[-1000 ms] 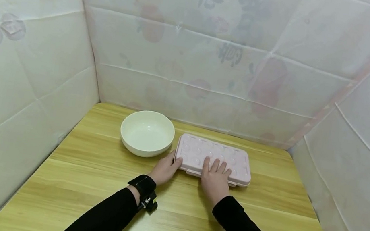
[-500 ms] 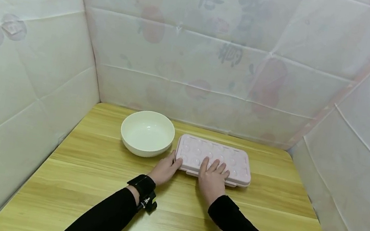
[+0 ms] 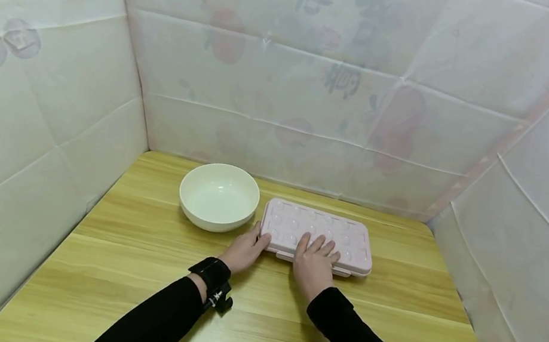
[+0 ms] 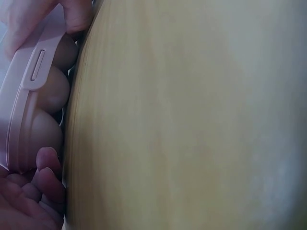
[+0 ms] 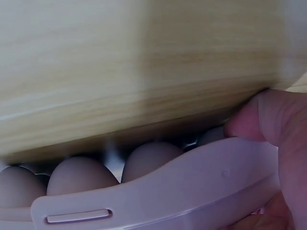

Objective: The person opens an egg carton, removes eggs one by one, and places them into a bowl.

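Note:
A pale pink egg box, its lid dimpled, lies closed at the back of the table. Brown eggs show below the lid's rim in the left wrist view. My left hand grips the box's front left corner, thumb at the front and fingers along the left end. Over the front edge, my right hand rests its spread fingers on the lid. Its thumb presses at the edge of a front clip, seen in the right wrist view. Both clips lie along the front side.
A cream bowl stands just left of the egg box, near my left fingers. The wooden table runs up to white sheeting at the back and both sides. My left wrist wears a black strap.
My right hand has slid a little to the left along the box's front edge. The left hand, the egg box and the bowl stay in place.

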Demonstrator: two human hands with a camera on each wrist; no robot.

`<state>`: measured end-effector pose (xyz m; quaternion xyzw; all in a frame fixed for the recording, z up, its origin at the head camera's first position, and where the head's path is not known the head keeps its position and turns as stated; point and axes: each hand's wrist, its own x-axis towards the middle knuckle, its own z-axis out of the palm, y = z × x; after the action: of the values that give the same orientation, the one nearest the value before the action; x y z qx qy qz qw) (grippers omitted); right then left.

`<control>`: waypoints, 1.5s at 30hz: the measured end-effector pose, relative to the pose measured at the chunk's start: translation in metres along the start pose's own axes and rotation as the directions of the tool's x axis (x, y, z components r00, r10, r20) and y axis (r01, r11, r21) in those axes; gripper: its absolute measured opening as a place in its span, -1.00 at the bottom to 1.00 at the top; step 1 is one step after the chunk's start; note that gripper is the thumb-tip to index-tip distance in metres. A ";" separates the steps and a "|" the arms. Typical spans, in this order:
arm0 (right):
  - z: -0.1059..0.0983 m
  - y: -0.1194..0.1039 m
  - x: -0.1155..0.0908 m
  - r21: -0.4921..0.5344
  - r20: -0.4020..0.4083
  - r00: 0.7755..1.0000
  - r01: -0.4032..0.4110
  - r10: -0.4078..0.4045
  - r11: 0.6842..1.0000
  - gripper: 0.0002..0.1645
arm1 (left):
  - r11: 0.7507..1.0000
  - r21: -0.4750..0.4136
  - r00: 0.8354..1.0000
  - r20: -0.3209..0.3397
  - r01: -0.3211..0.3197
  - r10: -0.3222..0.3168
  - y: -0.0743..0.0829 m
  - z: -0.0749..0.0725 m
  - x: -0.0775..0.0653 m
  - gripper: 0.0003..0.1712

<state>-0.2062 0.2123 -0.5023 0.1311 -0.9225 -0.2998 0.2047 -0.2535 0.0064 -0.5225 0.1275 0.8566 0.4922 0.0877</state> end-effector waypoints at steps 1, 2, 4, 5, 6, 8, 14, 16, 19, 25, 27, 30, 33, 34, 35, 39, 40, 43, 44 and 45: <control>0.000 0.000 0.000 0.000 -0.002 1.000 -0.005 0.005 1.000 -0.46 | 1.000 -0.001 1.000 0.003 -0.001 0.001 0.001 0.000 0.000 -0.12; -0.001 -0.001 0.000 -0.010 0.002 1.000 -0.008 0.008 1.000 -0.45 | 1.000 -0.004 1.000 0.004 -0.005 0.005 0.001 0.000 -0.001 -0.13; -0.001 -0.002 0.001 -0.013 -0.004 1.000 -0.013 0.013 1.000 -0.45 | 1.000 -0.004 1.000 0.005 -0.012 0.012 0.002 -0.001 -0.003 -0.13; -0.001 -0.002 0.001 -0.008 -0.007 1.000 -0.017 0.016 1.000 -0.45 | 1.000 -0.004 1.000 0.002 -0.017 0.017 0.002 -0.002 -0.004 -0.13; 0.000 -0.002 0.002 -0.003 0.001 1.000 -0.014 0.014 1.000 -0.43 | 1.000 -0.009 1.000 0.002 -0.018 0.018 0.002 -0.003 -0.004 -0.13; 0.000 -0.002 0.003 0.029 0.025 1.000 -0.005 0.004 1.000 -0.37 | 1.000 -0.014 1.000 -0.005 -0.026 0.026 0.001 -0.004 -0.004 -0.13; 0.001 0.003 0.009 0.163 0.106 0.994 0.022 -0.040 0.986 -0.20 | 0.999 -0.027 0.999 -0.027 -0.022 0.021 -0.002 -0.008 -0.002 -0.12; -0.001 0.005 0.010 0.210 0.149 0.988 0.012 -0.044 0.978 -0.17 | 0.999 -0.031 0.999 -0.030 -0.025 0.024 -0.003 -0.007 -0.002 -0.13; -0.006 0.010 0.009 0.304 0.214 0.976 -0.022 -0.046 0.952 -0.10 | 0.999 -0.034 0.999 -0.028 -0.030 0.029 -0.003 -0.007 -0.003 -0.14; -0.001 0.030 -0.006 0.462 0.172 0.985 -0.064 -0.019 0.885 0.04 | 0.999 -0.047 0.999 -0.031 -0.024 0.023 -0.002 -0.005 -0.005 -0.12; 0.003 0.040 -0.014 0.491 0.151 0.988 -0.068 -0.009 0.868 0.16 | 0.999 -0.050 0.999 -0.028 -0.021 0.020 -0.002 -0.005 -0.006 -0.10; 0.010 0.056 -0.026 0.534 0.137 0.991 -0.079 0.007 0.841 0.34 | 0.998 -0.059 0.999 -0.030 -0.026 0.024 -0.001 -0.005 -0.007 -0.09; 0.015 0.073 -0.035 0.600 0.088 0.995 -0.092 0.049 0.795 0.37 | 0.997 -0.074 0.999 -0.034 -0.025 0.022 -0.001 -0.006 -0.008 -0.10; 0.017 0.079 -0.038 0.621 0.069 0.995 -0.094 0.065 0.778 0.37 | 0.996 -0.085 0.999 -0.036 -0.024 0.021 -0.001 -0.006 -0.008 -0.11; 0.019 0.084 -0.041 0.644 0.056 0.995 -0.095 0.077 0.759 0.37 | 0.995 -0.102 0.999 -0.039 -0.020 0.017 -0.001 -0.007 -0.009 -0.12; 0.027 0.106 -0.050 0.690 0.025 0.995 -0.085 0.094 0.719 0.38 | 0.987 -0.159 0.997 -0.074 -0.025 0.014 -0.004 -0.009 -0.010 -0.24; 0.029 0.111 -0.052 0.698 0.038 0.995 -0.093 0.094 0.710 0.38 | 0.983 -0.180 0.997 -0.081 -0.025 0.011 -0.004 -0.010 -0.010 -0.27; 0.032 0.125 -0.055 0.734 0.101 0.989 -0.147 0.107 0.664 0.36 | 0.976 -0.215 0.995 -0.098 -0.026 0.005 -0.006 -0.011 -0.009 -0.34; 0.032 0.129 -0.055 0.741 0.131 0.985 -0.173 0.113 0.649 0.34 | 0.974 -0.226 0.995 -0.098 -0.020 -0.002 -0.006 -0.011 -0.009 -0.35; 0.033 0.133 -0.055 0.748 0.153 0.981 -0.195 0.120 0.635 0.32 | 0.972 -0.234 0.995 -0.097 -0.012 -0.011 -0.006 -0.011 -0.009 -0.36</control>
<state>-0.1883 0.3529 -0.4624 0.1103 -0.9790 0.1273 0.1152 -0.2486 -0.0084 -0.5219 0.0922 0.7959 0.5953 0.0599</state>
